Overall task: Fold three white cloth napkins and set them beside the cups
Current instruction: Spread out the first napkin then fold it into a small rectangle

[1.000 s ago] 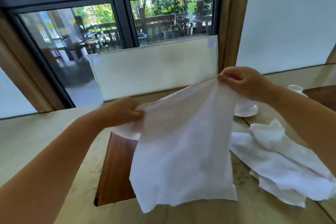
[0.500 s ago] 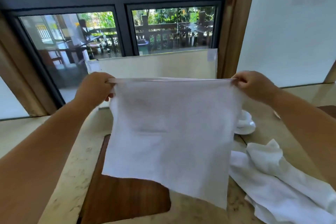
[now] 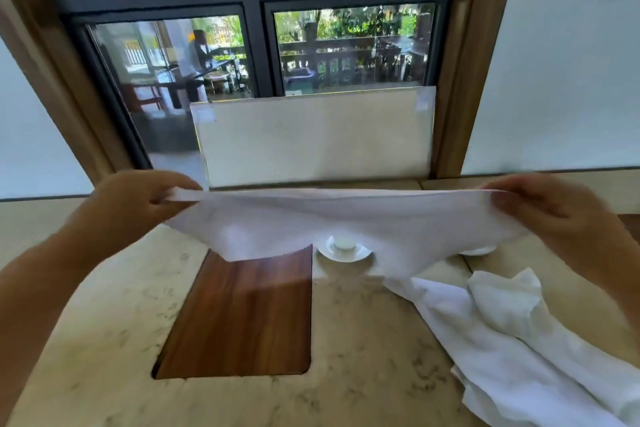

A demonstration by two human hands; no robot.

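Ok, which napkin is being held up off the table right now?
The spread napkin, pinched by left hand and right hand; the other napkins lie crumpled.

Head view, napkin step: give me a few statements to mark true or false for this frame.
1. Both hands hold the napkin by its top corners. True: left hand, right hand.
2. The napkin lies flat on the table. False: it is stretched in the air between the hands.
3. A cup on a saucer shows below the napkin's edge. True.
4. The other napkins are folded neatly. False: they lie crumpled on the right.
5. The wood inset is covered by cloth. False: it is bare.
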